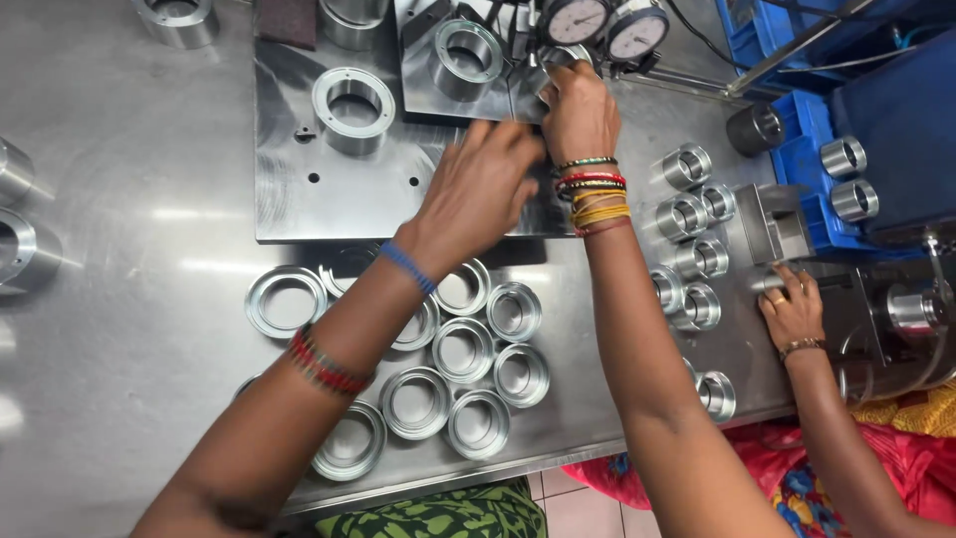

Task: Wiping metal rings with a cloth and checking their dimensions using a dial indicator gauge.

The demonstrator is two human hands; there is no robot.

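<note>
My right hand (pixel 580 112) reaches to the back of the steel table and grips a metal ring (pixel 561 56) just below two round dial gauges (pixel 604 24). My left hand (pixel 476 187) lies over the flat steel plate (pixel 299 204), its fingertips touching the right hand's wrist side; what is under its fingers is hidden. A ring-shaped fixture (pixel 464 57) stands on a block just left of the gauges. Several shiny shallow rings (pixel 466 349) lie in a cluster under my left forearm.
Another ring fixture (pixel 353 106) stands on the plate. Several short steel sleeves (pixel 689 221) stand in rows to the right. Another person's hand (pixel 793 311) rests by a small machine (pixel 901 309). Blue crates (pixel 797 149) sit at the back right.
</note>
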